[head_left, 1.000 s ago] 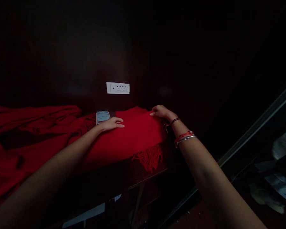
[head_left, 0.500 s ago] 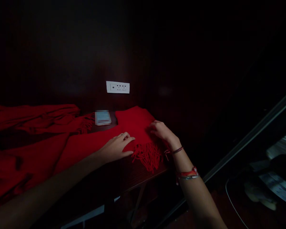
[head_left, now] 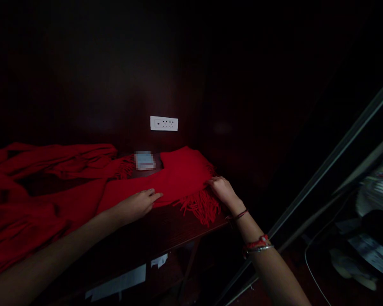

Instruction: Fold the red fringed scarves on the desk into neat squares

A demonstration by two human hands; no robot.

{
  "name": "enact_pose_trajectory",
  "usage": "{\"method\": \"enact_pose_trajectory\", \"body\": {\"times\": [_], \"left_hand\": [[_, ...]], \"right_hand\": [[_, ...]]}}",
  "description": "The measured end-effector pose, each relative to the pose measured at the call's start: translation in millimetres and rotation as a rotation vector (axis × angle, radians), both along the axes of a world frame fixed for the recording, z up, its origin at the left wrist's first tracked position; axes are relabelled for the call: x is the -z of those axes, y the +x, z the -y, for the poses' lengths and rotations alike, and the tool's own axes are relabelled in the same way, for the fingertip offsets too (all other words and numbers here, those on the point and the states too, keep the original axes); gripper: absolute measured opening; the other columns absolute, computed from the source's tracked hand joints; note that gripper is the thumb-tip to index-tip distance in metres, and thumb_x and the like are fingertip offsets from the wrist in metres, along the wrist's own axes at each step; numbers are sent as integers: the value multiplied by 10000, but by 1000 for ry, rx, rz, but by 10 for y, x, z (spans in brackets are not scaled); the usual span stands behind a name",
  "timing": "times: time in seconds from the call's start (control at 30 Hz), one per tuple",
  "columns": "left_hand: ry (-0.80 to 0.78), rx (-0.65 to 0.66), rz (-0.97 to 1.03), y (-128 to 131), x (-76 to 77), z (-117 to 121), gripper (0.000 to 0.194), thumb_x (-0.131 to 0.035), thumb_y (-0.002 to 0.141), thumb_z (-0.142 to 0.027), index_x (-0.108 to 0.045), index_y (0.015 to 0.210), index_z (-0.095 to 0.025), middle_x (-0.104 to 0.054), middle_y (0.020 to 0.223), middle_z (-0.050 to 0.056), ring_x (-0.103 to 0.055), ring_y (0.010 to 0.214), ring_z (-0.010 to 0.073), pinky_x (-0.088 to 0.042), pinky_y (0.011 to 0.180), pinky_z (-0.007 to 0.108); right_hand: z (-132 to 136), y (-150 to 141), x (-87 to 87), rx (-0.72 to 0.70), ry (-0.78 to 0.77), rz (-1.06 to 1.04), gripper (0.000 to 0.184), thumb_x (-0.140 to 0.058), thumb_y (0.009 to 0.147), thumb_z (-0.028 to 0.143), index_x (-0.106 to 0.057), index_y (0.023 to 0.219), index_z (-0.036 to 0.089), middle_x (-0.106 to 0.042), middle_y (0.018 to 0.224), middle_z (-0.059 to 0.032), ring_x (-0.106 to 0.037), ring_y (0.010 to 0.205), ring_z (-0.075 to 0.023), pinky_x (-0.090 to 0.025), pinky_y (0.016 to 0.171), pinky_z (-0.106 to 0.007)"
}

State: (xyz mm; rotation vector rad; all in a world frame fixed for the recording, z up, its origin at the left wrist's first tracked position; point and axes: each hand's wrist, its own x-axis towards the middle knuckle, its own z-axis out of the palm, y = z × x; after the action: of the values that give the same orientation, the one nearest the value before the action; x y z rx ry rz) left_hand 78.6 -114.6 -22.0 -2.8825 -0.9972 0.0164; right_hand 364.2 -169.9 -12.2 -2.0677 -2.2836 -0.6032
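A red fringed scarf (head_left: 181, 172) lies spread along a dark wooden shelf (head_left: 175, 229), its right end folded over, with the tassels (head_left: 204, 208) hanging towards the front. At the scarf's near edge is my left hand (head_left: 140, 206), fingers bent around the cloth and one finger pointing right. My right hand (head_left: 222, 190) has its fingers closed at the scarf's right corner beside the tassels; the fingertips are partly hidden. Farther left, the red cloth (head_left: 67, 159) is loose and rumpled, with another fringed end.
Behind the scarf lies a small pale, pixelated rectangular item (head_left: 144, 160). A white wall socket (head_left: 164, 123) sits on the dark back panel. White papers (head_left: 124, 282) show below the shelf. To the right are a metal rail (head_left: 312, 178) and a pale cable (head_left: 309, 259).
My left hand came off the middle of the scarf to its near edge, then slid left. My right hand moved from the far edge down to the right corner. The view shifted slightly.
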Motion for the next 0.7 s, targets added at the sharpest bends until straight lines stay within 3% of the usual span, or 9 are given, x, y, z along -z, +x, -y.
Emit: {"method": "enact_pose_trajectory", "body": {"times": [0.1,0.3,0.4,0.5,0.6,0.7], "left_hand": [[66,-9,-21,116,4,6,423,-382,791,-215,-400,1203,-119,-473,1127,158,-491,992,242,-387,843,337],[45,-70,-136,306,-48,57,556,-326,700,40,-413,1192,-202,-480,1120,148,-537,926,235,-446,720,320],[74,-107,-20,291,-18,-19,525,-309,716,23,-411,1183,-194,-512,1060,148,-566,851,223,-456,667,320],[80,-65,148,180,-41,-206,372,-329,745,-44,-504,1051,-162,-556,964,114,-569,811,186,-443,688,289],[104,-3,266,10,-253,-417,252,-348,761,-94,-559,892,-140,-584,863,88,-559,797,168,-423,711,264],[143,2,325,-144,-646,-558,214,-375,765,-106,-572,846,-122,-598,794,63,-552,730,149,-411,710,262]], "right_hand": [[-38,42,-16,100,22,7,242,-402,793,115,-598,923,173,-616,889,-87,-544,870,-165,-350,764,-247],[-110,139,-193,208,75,-2,248,-407,767,78,-626,856,155,-636,838,-100,-572,815,-176,-372,717,-247],[-148,157,-352,211,122,-18,248,-404,777,100,-617,883,172,-632,875,-89,-561,849,-181,-366,729,-255],[-217,190,-532,214,146,-40,246,-402,782,117,-610,899,180,-631,888,-82,-559,851,-178,-368,709,-245],[-294,254,-735,161,82,-87,224,-427,778,141,-616,889,187,-642,849,-57,-571,799,-142,-369,663,-197],[-336,305,-991,27,2,-144,195,-463,761,151,-631,860,165,-644,828,-45,-566,766,-120,-363,655,-174]]}}
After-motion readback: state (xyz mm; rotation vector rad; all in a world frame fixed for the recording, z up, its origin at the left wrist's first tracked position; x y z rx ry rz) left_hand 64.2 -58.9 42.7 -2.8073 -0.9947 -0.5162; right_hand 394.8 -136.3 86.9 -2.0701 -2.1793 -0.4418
